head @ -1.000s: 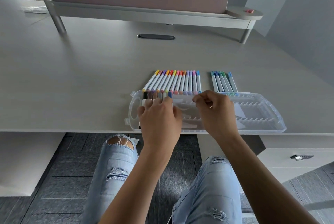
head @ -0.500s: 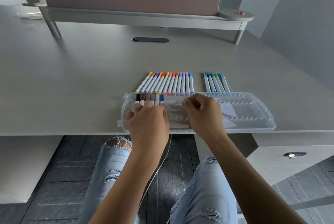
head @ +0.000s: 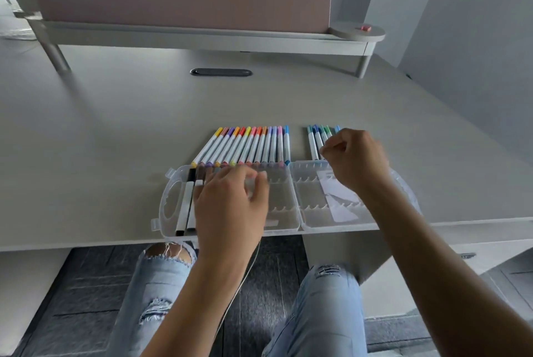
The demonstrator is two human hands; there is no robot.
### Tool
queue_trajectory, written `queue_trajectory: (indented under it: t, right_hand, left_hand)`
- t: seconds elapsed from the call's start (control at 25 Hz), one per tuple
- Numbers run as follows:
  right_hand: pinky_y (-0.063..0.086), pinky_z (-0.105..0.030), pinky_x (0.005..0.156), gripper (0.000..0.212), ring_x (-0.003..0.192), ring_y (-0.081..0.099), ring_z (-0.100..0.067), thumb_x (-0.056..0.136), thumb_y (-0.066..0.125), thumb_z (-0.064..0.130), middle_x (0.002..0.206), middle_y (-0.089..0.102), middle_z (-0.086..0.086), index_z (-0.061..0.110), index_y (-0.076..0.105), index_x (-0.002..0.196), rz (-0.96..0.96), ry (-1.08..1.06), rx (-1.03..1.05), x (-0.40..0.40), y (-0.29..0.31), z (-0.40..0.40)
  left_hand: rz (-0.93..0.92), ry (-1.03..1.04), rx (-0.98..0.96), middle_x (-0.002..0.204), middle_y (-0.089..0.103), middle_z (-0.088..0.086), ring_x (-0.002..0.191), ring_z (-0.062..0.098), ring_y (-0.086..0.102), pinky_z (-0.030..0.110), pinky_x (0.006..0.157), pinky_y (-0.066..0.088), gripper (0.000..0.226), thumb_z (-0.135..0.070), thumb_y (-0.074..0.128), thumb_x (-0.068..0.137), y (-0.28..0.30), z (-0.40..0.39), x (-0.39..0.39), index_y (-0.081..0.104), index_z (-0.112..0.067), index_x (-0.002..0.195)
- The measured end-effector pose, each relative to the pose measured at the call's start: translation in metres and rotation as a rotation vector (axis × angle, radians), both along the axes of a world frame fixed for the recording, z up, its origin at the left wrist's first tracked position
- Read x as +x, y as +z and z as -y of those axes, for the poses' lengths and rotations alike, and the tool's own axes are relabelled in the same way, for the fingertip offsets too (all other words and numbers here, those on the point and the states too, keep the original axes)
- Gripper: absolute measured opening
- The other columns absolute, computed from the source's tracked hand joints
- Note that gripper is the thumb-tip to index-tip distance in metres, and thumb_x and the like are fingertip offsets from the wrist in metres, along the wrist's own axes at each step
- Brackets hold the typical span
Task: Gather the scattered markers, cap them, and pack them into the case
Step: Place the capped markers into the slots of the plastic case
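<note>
Left hand, fingers loosely spread, rests over the open case at the desk's near edge; right hand, curled, grip unclear, reaches the small marker group behind it.

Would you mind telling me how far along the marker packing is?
Early. Done: a few dark markers lie in the clear case, under the left hand. In hand: the right hand reaches the small blue-green group. Left: that group and the long capped row on the desk.

A pale grey desk carries an open clear plastic case at its near edge, 2 rows of capped markers behind it, and a raised shelf at the back.
</note>
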State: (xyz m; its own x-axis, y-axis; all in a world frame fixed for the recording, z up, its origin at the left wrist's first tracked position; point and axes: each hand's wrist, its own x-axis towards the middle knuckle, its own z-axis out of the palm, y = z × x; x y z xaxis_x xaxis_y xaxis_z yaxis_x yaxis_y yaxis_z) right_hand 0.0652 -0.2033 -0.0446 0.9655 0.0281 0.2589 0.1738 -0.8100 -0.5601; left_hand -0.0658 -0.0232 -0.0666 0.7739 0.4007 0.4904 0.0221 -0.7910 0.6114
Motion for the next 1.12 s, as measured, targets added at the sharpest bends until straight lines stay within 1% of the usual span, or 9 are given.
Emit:
queue_trajectory:
  t: [0.12,0.24,0.36,0.56,0.68,0.76,0.84,0.92,1.12]
  right_hand:
    - [0.058,-0.036,0.07,0.013,0.079,0.066,-0.031,0.087,0.067,0.024,0.09,0.074,-0.004,0.02,0.078,0.092,-0.029,-0.064,-0.216,0.038,0.001,-0.001]
    - [0.051,-0.033,0.066,0.014,0.078,0.065,-0.034,0.085,0.069,0.026,0.087,0.069,-0.008,0.014,0.071,0.09,-0.112,-0.087,-0.356,0.06,0.004,-0.006]
    - [0.051,-0.033,0.065,0.024,0.075,0.064,-0.031,0.085,0.074,0.032,0.078,0.061,-0.005,0.011,0.064,0.086,-0.153,-0.06,-0.427,0.072,0.005,-0.008]
    - [0.034,-0.027,0.052,0.035,0.06,0.052,-0.022,0.085,0.074,0.035,0.069,0.053,-0.002,0.017,0.049,0.069,-0.147,-0.039,-0.45,0.08,0.004,-0.01]
    - [0.047,-0.03,0.056,0.04,0.062,0.057,-0.023,0.084,0.074,0.046,0.069,0.06,-0.003,0.014,0.054,0.07,-0.186,-0.031,-0.308,0.083,0.001,-0.004]
    - [0.052,-0.032,0.059,0.044,0.057,0.061,-0.023,0.081,0.074,0.049,0.061,0.063,-0.001,0.012,0.057,0.065,-0.224,-0.073,-0.099,0.086,0.003,0.009]
    - [0.036,-0.025,0.05,0.042,0.043,0.043,-0.017,0.078,0.074,0.041,0.04,0.047,0.007,0.012,0.055,0.054,-0.246,-0.126,0.139,0.085,0.011,0.028]
    - [0.023,-0.026,0.049,0.038,0.043,0.029,-0.016,0.075,0.073,0.036,0.039,0.034,0.006,0.004,0.062,0.058,-0.252,-0.167,0.303,0.084,0.017,0.049]
    - [0.019,-0.027,0.049,0.038,0.044,0.022,-0.014,0.079,0.074,0.031,0.046,0.03,0.004,-0.006,0.074,0.084,-0.272,-0.168,0.408,0.072,0.019,0.072]
  left_hand:
    - [-0.028,-0.092,-0.061,0.07,0.061,-0.014,0.062,0.006,0.059,0.035,0.066,0.055,0.03,-0.046,0.056,0.098,0.017,0.022,0.029,0.072,-0.022,0.09]
    - [-0.125,-0.107,-0.026,0.075,0.065,-0.011,0.067,0.011,0.062,0.037,0.069,0.055,0.035,-0.052,0.052,0.098,0.027,0.032,0.058,0.07,-0.022,0.092]
    - [-0.23,-0.13,-0.035,0.072,0.064,-0.008,0.066,0.013,0.061,0.033,0.065,0.053,0.038,-0.053,0.051,0.097,0.033,0.037,0.082,0.068,-0.021,0.088]
    - [-0.315,-0.142,0.035,0.07,0.065,0.001,0.063,0.02,0.062,0.035,0.061,0.055,0.031,-0.04,0.056,0.097,0.037,0.04,0.111,0.068,-0.016,0.081]
    - [-0.366,-0.143,0.126,0.079,0.068,0.002,0.067,0.019,0.061,0.029,0.057,0.047,0.019,-0.028,0.059,0.096,0.035,0.038,0.122,0.07,-0.015,0.088]
    - [-0.383,-0.152,0.162,0.082,0.07,0.004,0.067,0.019,0.061,0.029,0.057,0.048,0.014,-0.024,0.061,0.095,0.033,0.039,0.127,0.07,-0.014,0.089]
    - [-0.405,-0.174,0.186,0.081,0.069,0.004,0.066,0.019,0.061,0.03,0.058,0.05,0.013,-0.023,0.062,0.094,0.031,0.044,0.134,0.07,-0.015,0.088]
    - [-0.427,-0.189,0.211,0.079,0.068,0.003,0.067,0.021,0.061,0.03,0.059,0.051,0.01,-0.023,0.064,0.091,0.029,0.05,0.142,0.069,-0.015,0.086]
    - [-0.42,-0.188,0.234,0.077,0.067,0.003,0.07,0.026,0.064,0.035,0.065,0.057,0.009,-0.022,0.064,0.088,0.029,0.056,0.155,0.068,-0.016,0.083]
